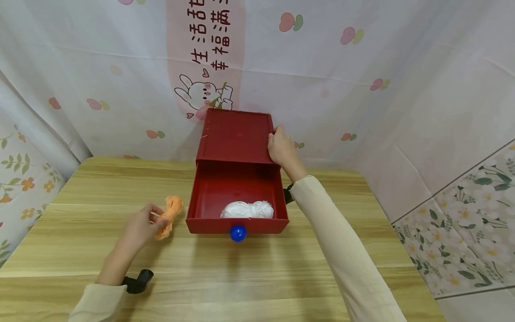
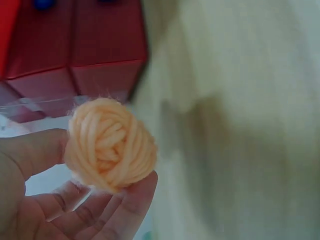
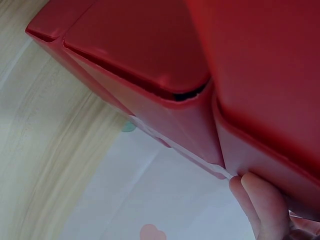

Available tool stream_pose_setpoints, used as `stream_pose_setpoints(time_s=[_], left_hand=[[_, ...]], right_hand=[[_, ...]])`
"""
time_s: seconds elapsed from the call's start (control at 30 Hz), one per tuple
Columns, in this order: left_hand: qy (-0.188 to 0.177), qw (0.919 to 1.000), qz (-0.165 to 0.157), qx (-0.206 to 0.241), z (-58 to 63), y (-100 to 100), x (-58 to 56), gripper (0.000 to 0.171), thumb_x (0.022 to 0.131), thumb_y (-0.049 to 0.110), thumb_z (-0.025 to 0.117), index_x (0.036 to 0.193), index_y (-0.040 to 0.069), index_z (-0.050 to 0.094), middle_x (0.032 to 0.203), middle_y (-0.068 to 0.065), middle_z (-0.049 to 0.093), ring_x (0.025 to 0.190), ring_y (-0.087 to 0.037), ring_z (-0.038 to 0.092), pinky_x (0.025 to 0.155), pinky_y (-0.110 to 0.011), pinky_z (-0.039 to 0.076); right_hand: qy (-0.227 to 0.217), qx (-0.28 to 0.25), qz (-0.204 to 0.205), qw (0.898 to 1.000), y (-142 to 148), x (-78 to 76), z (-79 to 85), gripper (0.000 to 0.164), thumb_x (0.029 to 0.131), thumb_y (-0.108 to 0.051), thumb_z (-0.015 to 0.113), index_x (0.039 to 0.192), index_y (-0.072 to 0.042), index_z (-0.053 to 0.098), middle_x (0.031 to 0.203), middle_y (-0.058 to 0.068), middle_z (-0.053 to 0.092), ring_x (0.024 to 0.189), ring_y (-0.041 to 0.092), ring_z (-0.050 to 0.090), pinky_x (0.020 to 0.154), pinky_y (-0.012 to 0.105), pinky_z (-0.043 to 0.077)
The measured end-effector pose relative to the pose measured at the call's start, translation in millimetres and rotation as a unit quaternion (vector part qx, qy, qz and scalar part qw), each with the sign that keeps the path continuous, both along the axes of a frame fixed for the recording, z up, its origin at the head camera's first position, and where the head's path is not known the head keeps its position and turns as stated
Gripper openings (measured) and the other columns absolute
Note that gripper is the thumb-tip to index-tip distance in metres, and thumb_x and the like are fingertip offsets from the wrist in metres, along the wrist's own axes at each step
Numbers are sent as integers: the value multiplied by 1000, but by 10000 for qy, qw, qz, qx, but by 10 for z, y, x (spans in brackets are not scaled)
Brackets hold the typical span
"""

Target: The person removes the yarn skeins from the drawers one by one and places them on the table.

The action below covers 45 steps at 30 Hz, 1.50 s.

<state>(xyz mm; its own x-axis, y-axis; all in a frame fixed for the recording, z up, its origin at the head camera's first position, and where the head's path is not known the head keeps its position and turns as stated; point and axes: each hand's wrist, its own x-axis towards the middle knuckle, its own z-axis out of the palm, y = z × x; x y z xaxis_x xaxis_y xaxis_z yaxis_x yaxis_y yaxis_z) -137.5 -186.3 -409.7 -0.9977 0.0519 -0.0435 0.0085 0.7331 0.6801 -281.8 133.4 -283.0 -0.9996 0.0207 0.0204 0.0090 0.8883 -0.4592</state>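
My left hand pinches a bundle of orange yarn between thumb and fingers, left of the open drawer. The left wrist view shows the wound yarn end-on, resting against the fingers. A red drawer cabinet stands at the back of the table, with its top drawer pulled out. Inside that drawer, by its front wall, lies a bundle of white yarn. My right hand holds the cabinet's upper right edge; in the right wrist view its fingers touch the red side.
A blue round knob sticks out from the drawer front. Lower red drawers are stacked beneath. The wooden table reaches to a white patterned curtain behind the cabinet. Tiled wall rises at the right.
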Motion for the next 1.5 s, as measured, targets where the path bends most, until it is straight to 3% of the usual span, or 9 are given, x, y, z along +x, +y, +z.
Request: stream_pose_setpoints(time_s=[0.17, 0.33, 0.57, 0.9, 1.2, 1.33, 1.5], left_hand=[[-157, 9997, 175, 34, -133, 3, -37, 30, 85, 11, 63, 102, -11, 51, 77, -18, 61, 62, -19, 55, 51, -28, 42], [-414, 9990, 141, 67, -204, 32, -57, 30, 86, 13, 61, 101, -10, 49, 77, -17, 59, 62, -19, 53, 52, -28, 41], [-599, 9982, 21, -83, -222, 73, -83, 28, 87, 16, 62, 95, -7, 47, 74, -12, 52, 64, -20, 48, 53, -28, 37], [-645, 9979, -45, -102, -207, 93, -86, 30, 86, 17, 62, 93, -7, 44, 69, -8, 45, 61, -18, 44, 52, -28, 35], [-785, 9961, -244, -306, 3, 76, -57, 38, 91, 27, 57, 98, -8, 44, 86, -21, 60, 68, -22, 53, 55, -29, 40], [-612, 9964, -250, -525, 163, 93, -45, 42, 94, 30, 53, 106, -9, 47, 94, -27, 61, 72, -27, 58, 58, -35, 45], [-239, 9972, -309, -642, 385, 151, -21, 46, 94, 32, 52, 116, -9, 47, 108, -29, 58, 89, -38, 59, 69, -45, 48]], right_hand=[[1, -24, 19, 10000, -1, 4, 6, 39, 103, -28, 25, 133, -4, 29, 110, 23, 58, 91, 35, 59, 83, 44, 45], [-7, -49, 12, 10000, -1, 6, 10, 39, 103, -28, 25, 133, -4, 29, 108, 23, 58, 90, 34, 59, 81, 43, 45], [34, 4, 51, 10000, -2, -6, -1, 39, 103, -27, 24, 133, -3, 29, 104, 23, 59, 88, 34, 60, 83, 45, 45], [17, -83, 29, 10000, -11, 7, -5, 39, 102, -27, 26, 133, -3, 30, 110, 22, 58, 92, 34, 59, 82, 43, 46], [28, -62, 37, 10000, -7, 9, 2, 39, 102, -27, 25, 133, -3, 29, 108, 21, 59, 89, 33, 60, 80, 42, 46], [62, -58, 34, 10000, -2, 11, 1, 39, 102, -27, 26, 133, -3, 30, 108, 22, 59, 91, 34, 59, 83, 44, 45], [77, -54, 28, 10000, 6, 10, 3, 40, 103, -27, 26, 133, -2, 30, 110, 23, 58, 93, 34, 59, 86, 45, 43]])
